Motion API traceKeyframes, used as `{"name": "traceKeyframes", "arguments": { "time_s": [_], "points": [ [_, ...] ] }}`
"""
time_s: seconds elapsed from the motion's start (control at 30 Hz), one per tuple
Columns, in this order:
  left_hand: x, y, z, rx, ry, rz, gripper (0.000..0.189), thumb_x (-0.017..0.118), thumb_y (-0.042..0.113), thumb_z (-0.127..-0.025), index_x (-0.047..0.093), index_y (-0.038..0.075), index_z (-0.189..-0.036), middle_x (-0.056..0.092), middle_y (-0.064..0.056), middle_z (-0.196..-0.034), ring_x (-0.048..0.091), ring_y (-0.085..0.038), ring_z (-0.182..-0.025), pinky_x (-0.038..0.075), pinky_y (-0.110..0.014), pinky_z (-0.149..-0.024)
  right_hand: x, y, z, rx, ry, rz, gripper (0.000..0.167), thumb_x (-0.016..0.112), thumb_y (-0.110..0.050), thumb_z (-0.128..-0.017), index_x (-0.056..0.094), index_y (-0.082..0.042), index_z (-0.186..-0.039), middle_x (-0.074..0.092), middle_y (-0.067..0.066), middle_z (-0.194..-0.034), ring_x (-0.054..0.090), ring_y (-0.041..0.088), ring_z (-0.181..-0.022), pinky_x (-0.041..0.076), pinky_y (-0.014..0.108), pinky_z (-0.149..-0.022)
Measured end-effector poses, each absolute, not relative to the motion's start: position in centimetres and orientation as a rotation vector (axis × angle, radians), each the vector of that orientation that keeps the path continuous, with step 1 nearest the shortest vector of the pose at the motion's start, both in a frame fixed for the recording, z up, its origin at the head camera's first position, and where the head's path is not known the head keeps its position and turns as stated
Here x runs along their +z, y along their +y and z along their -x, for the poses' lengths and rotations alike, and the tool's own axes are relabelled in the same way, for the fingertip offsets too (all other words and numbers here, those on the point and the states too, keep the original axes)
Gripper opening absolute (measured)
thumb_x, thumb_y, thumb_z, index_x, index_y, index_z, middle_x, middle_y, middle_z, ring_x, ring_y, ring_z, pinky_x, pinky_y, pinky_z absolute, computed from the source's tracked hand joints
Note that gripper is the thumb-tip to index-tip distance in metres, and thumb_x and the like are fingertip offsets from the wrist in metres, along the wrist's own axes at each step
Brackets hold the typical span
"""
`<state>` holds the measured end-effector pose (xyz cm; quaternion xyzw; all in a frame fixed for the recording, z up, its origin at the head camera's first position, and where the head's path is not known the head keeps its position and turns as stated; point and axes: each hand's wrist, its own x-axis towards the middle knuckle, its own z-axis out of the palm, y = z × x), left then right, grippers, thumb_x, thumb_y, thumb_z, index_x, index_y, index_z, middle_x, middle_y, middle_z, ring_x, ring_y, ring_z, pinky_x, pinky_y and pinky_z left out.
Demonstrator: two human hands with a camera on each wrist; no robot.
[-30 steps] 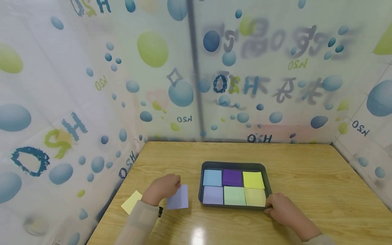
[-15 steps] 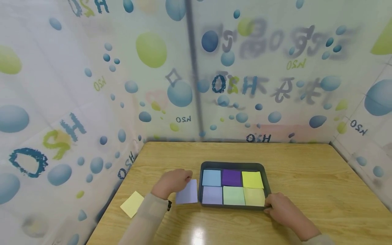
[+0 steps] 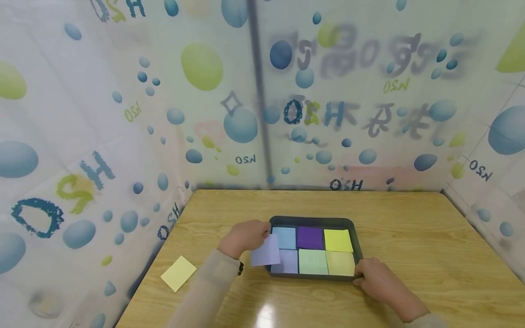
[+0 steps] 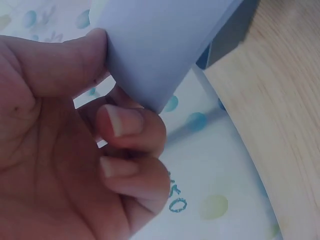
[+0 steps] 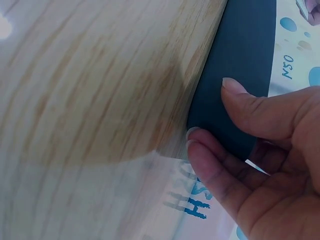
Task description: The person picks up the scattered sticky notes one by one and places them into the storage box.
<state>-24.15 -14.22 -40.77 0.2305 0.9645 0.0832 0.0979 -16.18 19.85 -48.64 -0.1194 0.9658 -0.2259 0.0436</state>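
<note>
Between the thumb and fingers of my left hand (image 3: 247, 238) a lilac sticky note (image 3: 266, 250) is pinched by its corner. In the head view the note overlaps the left wall of a dark grey tray (image 3: 311, 277) and part of a lilac note square (image 3: 287, 262) lying inside. Other squares fill the tray: light blue (image 3: 285, 238), purple (image 3: 310, 238) and bright yellow (image 3: 338, 240) at the back, mint green (image 3: 313, 262) and pale yellow (image 3: 341, 263) in front. My right hand (image 3: 379, 280) grips the tray's near right corner; the right wrist view shows thumb and fingertips on its outer wall (image 5: 232, 60).
A pale yellow sticky note (image 3: 178, 273) lies turned askew on the wooden table (image 3: 418, 237), left of my left forearm. Patterned sheeting (image 3: 361, 132) with dots and lettering stands behind the table and along both sides.
My left hand has carried the lilac note rightward across the table, from beside the tray to over its left edge. The right hand has kept its grip on the tray corner.
</note>
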Motion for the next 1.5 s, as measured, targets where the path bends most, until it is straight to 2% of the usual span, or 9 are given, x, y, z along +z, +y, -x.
{"name": "traceKeyframes", "arguments": {
  "time_s": [0.2, 0.37, 0.6, 1.03, 1.23, 1.33, 1.5],
  "points": [
    [-41.0, -12.7, 24.6, 0.194, 2.828, -0.720, 0.022, 0.047, 0.017, -0.107, 0.052, 0.018, -0.085, 0.041, 0.003, -0.069, 0.036, -0.010, -0.063, 0.030, -0.027, -0.058, -48.8, 19.7, 16.0, -0.686, 2.953, 0.358, 0.020, 0.083, -0.004, -0.077, 0.069, -0.014, -0.067, 0.063, -0.006, -0.069, 0.052, 0.009, -0.066, 0.047, 0.027, -0.060],
    [-41.0, -11.9, 24.8, 0.182, 2.805, -0.699, 0.018, 0.050, 0.020, -0.106, 0.057, 0.019, -0.089, 0.049, 0.004, -0.073, 0.041, -0.010, -0.065, 0.036, -0.027, -0.060, -48.9, 19.7, 16.1, -0.681, 2.969, 0.364, 0.020, 0.083, -0.003, -0.076, 0.069, -0.014, -0.066, 0.063, -0.006, -0.069, 0.052, 0.009, -0.066, 0.047, 0.027, -0.059],
    [-41.1, -11.1, 25.4, 0.184, 2.765, -0.661, 0.025, 0.048, 0.021, -0.107, 0.052, 0.018, -0.082, 0.041, 0.004, -0.070, 0.038, -0.010, -0.064, 0.033, -0.028, -0.060, -48.8, 19.6, 16.1, -0.676, 2.967, 0.372, 0.021, 0.083, -0.003, -0.076, 0.069, -0.014, -0.066, 0.063, -0.006, -0.069, 0.052, 0.008, -0.065, 0.047, 0.026, -0.059],
    [-40.9, -9.7, 26.3, 0.164, 2.705, -0.656, 0.026, 0.049, 0.020, -0.106, 0.052, 0.018, -0.081, 0.040, 0.003, -0.072, 0.040, -0.011, -0.069, 0.035, -0.029, -0.065, -48.6, 19.6, 16.2, -0.667, 2.980, 0.377, 0.021, 0.084, -0.005, -0.075, 0.067, -0.015, -0.066, 0.062, -0.007, -0.068, 0.051, 0.008, -0.065, 0.046, 0.028, -0.059],
    [-41.2, -9.2, 26.8, 0.163, 2.678, -0.651, 0.016, 0.050, 0.021, -0.106, 0.060, 0.017, -0.094, 0.051, 0.004, -0.087, 0.044, -0.010, -0.079, 0.037, -0.030, -0.072, -48.6, 19.7, 16.2, -0.666, 2.981, 0.371, 0.022, 0.084, -0.005, -0.076, 0.067, -0.015, -0.066, 0.062, -0.006, -0.068, 0.050, 0.009, -0.065, 0.045, 0.027, -0.059],
    [-41.4, -9.1, 26.8, 0.207, 2.646, -0.622, 0.016, 0.049, 0.020, -0.105, 0.061, 0.017, -0.096, 0.053, 0.003, -0.091, 0.044, -0.010, -0.072, 0.038, -0.029, -0.069, -48.6, 19.7, 16.2, -0.668, 2.977, 0.362, 0.021, 0.083, -0.004, -0.076, 0.067, -0.015, -0.066, 0.062, -0.006, -0.068, 0.050, 0.009, -0.064, 0.045, 0.027, -0.058],
    [-41.9, -8.6, 26.9, 0.233, 2.598, -0.557, 0.031, 0.049, 0.019, -0.104, 0.042, 0.017, -0.074, 0.035, 0.004, -0.069, 0.031, -0.011, -0.053, 0.031, -0.027, -0.056, -48.6, 19.7, 16.2, -0.661, 2.976, 0.357, 0.021, 0.084, -0.005, -0.075, 0.068, -0.015, -0.067, 0.063, -0.006, -0.068, 0.051, 0.009, -0.065, 0.047, 0.027, -0.059]
  ]
}}
